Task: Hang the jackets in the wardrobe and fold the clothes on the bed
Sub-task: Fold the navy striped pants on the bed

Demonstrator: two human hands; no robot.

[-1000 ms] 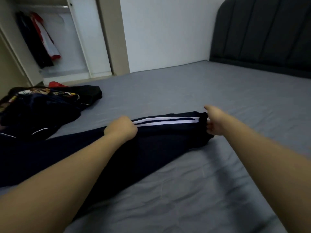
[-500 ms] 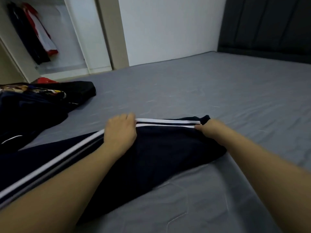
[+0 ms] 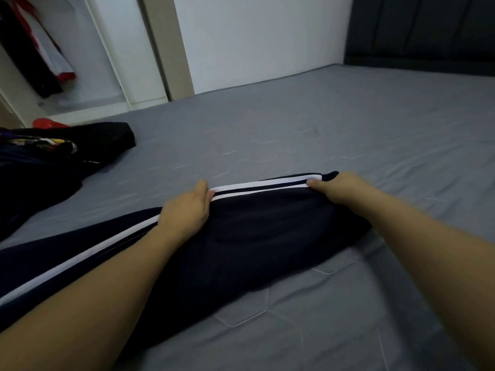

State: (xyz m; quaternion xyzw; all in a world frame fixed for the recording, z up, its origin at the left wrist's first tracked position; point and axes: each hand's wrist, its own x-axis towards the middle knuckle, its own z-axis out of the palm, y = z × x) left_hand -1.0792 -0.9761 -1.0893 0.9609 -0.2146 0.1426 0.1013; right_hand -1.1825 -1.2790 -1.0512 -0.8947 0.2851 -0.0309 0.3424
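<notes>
Dark navy track pants [image 3: 267, 236] with white side stripes lie stretched across the grey bed [image 3: 294, 135]. My left hand [image 3: 187, 210] lies on the pants near the middle, thumb and fingers pinching the striped edge. My right hand [image 3: 337, 188] grips the same striped edge at the pants' far right end, fingers curled under the cloth. A pile of dark clothes [image 3: 53, 156] with a colourful print sits on the bed at the left. Jackets [image 3: 37, 49], black and red-white, hang in the open wardrobe [image 3: 112, 49] at the top left.
A dark padded headboard [image 3: 428, 30] rises at the far right. A white wall [image 3: 254, 36] and a beige door frame [image 3: 166, 44] stand beyond the bed. A red object [image 3: 47, 123] peeks out behind the clothes pile.
The pants have shifted toward me and lie flatter. My left hand loosened from a fist to a pinch on the stripe; my right hand moved from the end cuff onto the striped edge.
</notes>
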